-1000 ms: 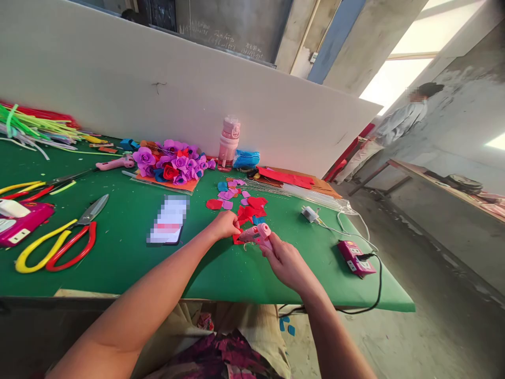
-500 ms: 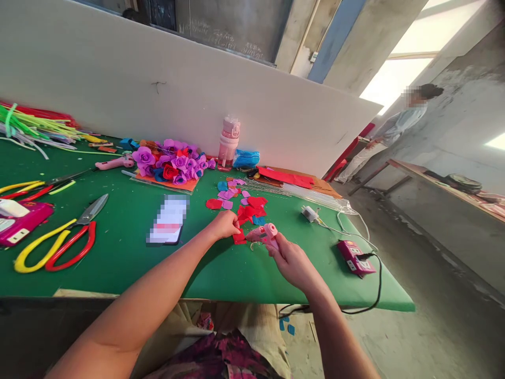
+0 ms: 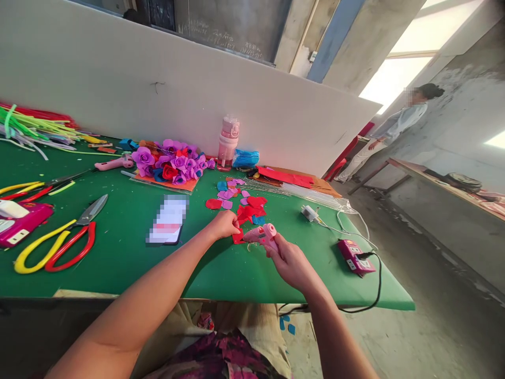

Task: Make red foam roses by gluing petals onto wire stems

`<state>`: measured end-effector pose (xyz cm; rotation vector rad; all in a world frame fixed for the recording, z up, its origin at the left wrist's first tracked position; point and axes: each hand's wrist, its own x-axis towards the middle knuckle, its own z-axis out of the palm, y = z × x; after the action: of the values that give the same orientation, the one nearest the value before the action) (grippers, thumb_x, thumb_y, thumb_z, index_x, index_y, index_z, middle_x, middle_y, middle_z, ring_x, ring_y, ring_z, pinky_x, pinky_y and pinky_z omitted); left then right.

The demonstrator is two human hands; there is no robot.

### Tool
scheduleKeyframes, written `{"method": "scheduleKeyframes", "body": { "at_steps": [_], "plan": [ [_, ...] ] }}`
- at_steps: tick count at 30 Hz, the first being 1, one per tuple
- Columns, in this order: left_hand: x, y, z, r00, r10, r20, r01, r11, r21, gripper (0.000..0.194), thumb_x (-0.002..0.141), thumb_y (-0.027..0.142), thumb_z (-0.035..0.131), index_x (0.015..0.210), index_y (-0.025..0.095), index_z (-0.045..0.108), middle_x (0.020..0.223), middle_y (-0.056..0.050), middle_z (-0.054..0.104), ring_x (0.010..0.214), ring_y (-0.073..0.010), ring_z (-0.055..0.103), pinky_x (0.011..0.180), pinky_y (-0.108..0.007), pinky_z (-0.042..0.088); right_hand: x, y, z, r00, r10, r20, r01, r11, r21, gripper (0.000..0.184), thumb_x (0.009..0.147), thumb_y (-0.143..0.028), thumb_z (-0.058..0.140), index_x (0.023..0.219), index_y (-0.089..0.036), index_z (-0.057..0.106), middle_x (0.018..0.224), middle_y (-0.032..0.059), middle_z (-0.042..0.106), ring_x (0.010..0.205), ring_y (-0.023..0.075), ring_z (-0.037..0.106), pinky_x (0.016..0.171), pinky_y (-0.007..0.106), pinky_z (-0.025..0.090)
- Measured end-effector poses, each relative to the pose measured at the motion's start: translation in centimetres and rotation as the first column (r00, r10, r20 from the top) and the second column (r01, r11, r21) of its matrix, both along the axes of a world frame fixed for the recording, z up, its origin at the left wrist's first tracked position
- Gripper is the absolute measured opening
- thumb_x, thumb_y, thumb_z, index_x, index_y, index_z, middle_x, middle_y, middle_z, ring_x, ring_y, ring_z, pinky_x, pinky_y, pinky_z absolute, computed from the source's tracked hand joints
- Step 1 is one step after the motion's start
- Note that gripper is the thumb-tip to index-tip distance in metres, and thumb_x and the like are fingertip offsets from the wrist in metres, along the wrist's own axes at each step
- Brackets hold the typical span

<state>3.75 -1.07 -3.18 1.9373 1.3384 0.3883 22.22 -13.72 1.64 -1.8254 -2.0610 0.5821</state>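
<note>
Wrapped round the handle of a pink glue gun [image 3: 265, 235], my right hand [image 3: 290, 259] holds it over the green table [image 3: 221, 279]. The gun's nozzle points left, at a small red petal piece [image 3: 238, 238]. My left hand [image 3: 224, 225] is closed, its fingertips pinching that red piece at its upper edge. Just beyond both hands lie more cut petals: a red cluster [image 3: 252, 209], a blue petal [image 3: 258, 220] and several purple petals [image 3: 226, 199]. A thin pale strand of glue shows below the nozzle.
To the left lie a phone [image 3: 168, 220], large scissors [image 3: 77, 231] and a power strip [image 3: 27, 223]. Finished purple and red flowers [image 3: 177, 163] and a pink bottle [image 3: 228, 145] stand behind. A second power strip [image 3: 355, 258] with a cable sits right. A person [image 3: 398, 126] stands beyond.
The glue gun in my right hand has shifted slightly left, its nozzle now over the red petal piece. My left hand stays almost where it was.
</note>
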Motion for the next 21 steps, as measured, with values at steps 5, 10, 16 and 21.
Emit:
{"method": "scheduleKeyframes", "body": {
  "at_steps": [5, 10, 16, 21],
  "plan": [
    [-0.01, 0.09, -0.19, 1.000, -0.004, 0.018, 0.004, 1.000, 0.001, 0.011, 0.056, 0.019, 0.066, 0.050, 0.017, 0.057, 0.052, 0.001, 0.059, 0.059, -0.0156, 0.056, 0.052, -0.024, 0.032, -0.68, 0.20, -0.36, 1.000, 0.026, 0.012, -0.026, 1.000, -0.002, 0.027, 0.091, -0.033, 0.036, 0.105, -0.018, 0.053, 0.077, 0.0059, 0.066, 0.063, 0.0192, 0.057, 0.056, 0.025, 0.033],
    [-0.08, 0.22, -0.45, 0.999, -0.014, 0.038, 0.014, 1.000, -0.015, 0.012, 0.055, 0.021, 0.066, 0.050, 0.017, 0.056, 0.051, 0.001, 0.059, 0.057, -0.0154, 0.056, 0.051, -0.024, 0.031, -0.86, 0.34, -0.45, 1.000, 0.020, -0.010, -0.020, 1.000, -0.014, 0.026, 0.091, -0.031, 0.037, 0.106, -0.017, 0.053, 0.077, 0.0064, 0.065, 0.064, 0.0191, 0.057, 0.056, 0.025, 0.033],
    [-0.16, 0.25, -0.57, 0.999, -0.023, 0.046, 0.024, 0.999, -0.023, 0.012, 0.055, 0.024, 0.067, 0.051, 0.017, 0.058, 0.051, 0.002, 0.058, 0.056, -0.0146, 0.055, 0.051, -0.024, 0.030, -1.05, 0.36, -0.57, 0.999, 0.020, -0.034, -0.020, 1.000, -0.021, 0.024, 0.090, -0.031, 0.037, 0.102, -0.017, 0.052, 0.078, 0.0065, 0.066, 0.063, 0.0186, 0.057, 0.056, 0.024, 0.033],
    [-0.10, 0.14, -0.13, 1.000, -0.004, 0.030, 0.004, 1.000, -0.011, 0.006, 0.055, 0.015, 0.065, 0.053, 0.016, 0.060, 0.050, 0.003, 0.056, 0.055, -0.0132, 0.051, 0.051, -0.024, 0.028, -0.51, 0.30, -0.60, 1.000, -0.002, -0.020, 0.002, 1.000, -0.012, 0.025, 0.091, -0.032, 0.037, 0.103, -0.018, 0.053, 0.077, 0.0059, 0.067, 0.063, 0.0188, 0.058, 0.056, 0.024, 0.034]
  ]
}}
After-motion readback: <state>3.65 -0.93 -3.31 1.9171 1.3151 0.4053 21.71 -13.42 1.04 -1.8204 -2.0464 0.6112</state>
